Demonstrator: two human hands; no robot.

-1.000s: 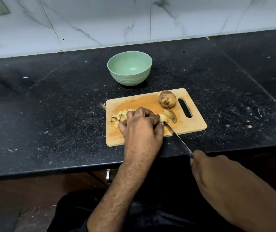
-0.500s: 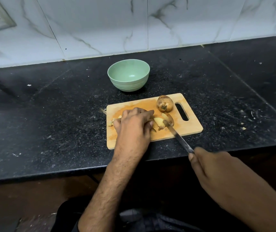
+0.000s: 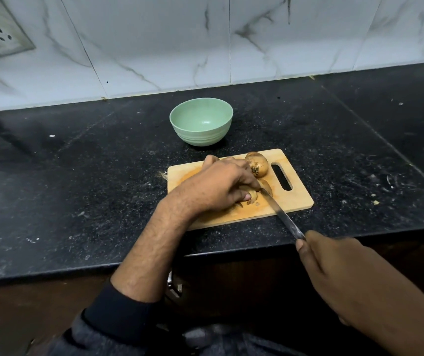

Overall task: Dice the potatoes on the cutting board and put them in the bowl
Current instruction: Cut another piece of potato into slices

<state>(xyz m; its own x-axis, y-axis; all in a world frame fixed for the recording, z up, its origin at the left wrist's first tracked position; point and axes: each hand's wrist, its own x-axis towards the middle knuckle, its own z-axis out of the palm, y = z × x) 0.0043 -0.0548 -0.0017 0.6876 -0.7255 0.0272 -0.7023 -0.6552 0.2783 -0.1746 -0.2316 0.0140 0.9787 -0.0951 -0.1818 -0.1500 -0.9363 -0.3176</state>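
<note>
So the left hand (image 3: 218, 185) has slid across the wooden cutting board (image 3: 295, 199) toward the handle-slot end compared with a second ago, when it sat more over the middle with a little heap of diced cubes showing at its left, on the side of the board away from the slot. Now that heap is completely hidden under the hand and wrist, so I can't tell if it got nudged or is just covered. The fingers are curled down and clamped on a potato piece (image 3: 250, 195) near the middle of the board, with the knife (image 3: 280, 211) blade right up against them, its tip tucked under the knuckles. The right hand (image 3: 334, 273) is wrapped round the knife handle, off the near edge of the board and past the counter lip. The whole potato (image 3: 257, 164) is untouched at the far edge of the board just beside the slot, and another cut slice (image 3: 267, 186) lies between it and the blade. The green bowl (image 3: 200, 119) sits behind the board on the black counter (image 3: 77, 176) and looks empty. My read: the hand has repositioned for the next cut on the half-done potato, so dicing is maybe partway through potato one, and nothing has gone in the bowl yet
</note>
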